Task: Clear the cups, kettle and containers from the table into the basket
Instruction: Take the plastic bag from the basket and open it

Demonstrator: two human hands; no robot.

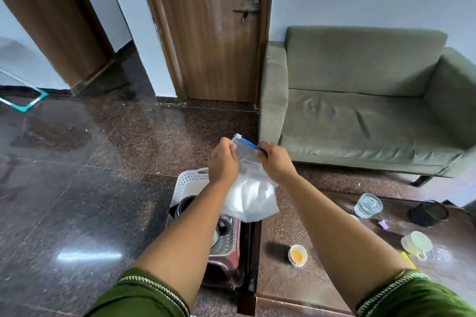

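Both hands hold a clear zip bag (251,193) with white powder and a blue zip strip, up in the air. My left hand (223,162) pinches its top left edge. My right hand (275,160) grips the blue strip at the top right. The bag hangs above a white perforated basket (189,182) that stands on a reddish stool; a dark kettle (184,206) lies in the basket, partly hidden by my left arm. On the brown table (296,288) stand a small cup with orange content (298,255), a clear glass (367,205), a yellowish measuring cup (417,244) and a black container (428,213).
A green sofa (360,110) stands behind the table on the right. A small purple item (383,224) lies on the table by the clear glass. A closed wooden door (211,33) is straight ahead. Dark polished floor (77,187) spreads to the left.
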